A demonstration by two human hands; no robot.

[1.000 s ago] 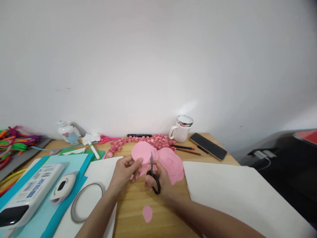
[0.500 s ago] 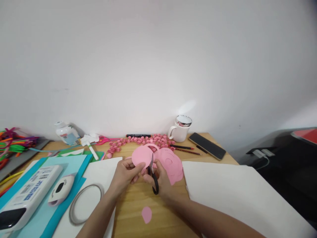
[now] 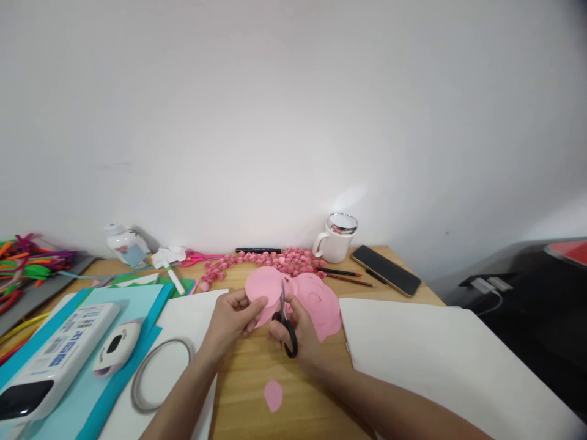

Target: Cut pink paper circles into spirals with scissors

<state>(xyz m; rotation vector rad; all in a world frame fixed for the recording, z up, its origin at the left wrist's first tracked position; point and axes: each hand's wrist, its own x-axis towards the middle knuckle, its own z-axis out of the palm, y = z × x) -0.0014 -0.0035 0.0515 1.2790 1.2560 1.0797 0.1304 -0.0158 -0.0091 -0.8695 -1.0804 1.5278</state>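
Note:
Between thumb and fingers, my left hand pinches a round pink paper disc above the wooden table. My right hand is closed around black-handled scissors, whose blades point up along the right edge of the disc. Behind and right of the scissors lies a heap of pink paper circles. One small pink paper piece rests on the wood in front of my hands. Small rolled pink paper flowers are scattered toward the wall.
A white mug, pencils and a phone are at the back right. White sheets flank the work spot. Leftward lie a tape ring, a white-pink device, a long white case, blue paper and a bottle.
The cut strip that looped behind the disc no longer stands up beside the blades. Both hands keep nearly the same place, and the whole view has shifted slightly.

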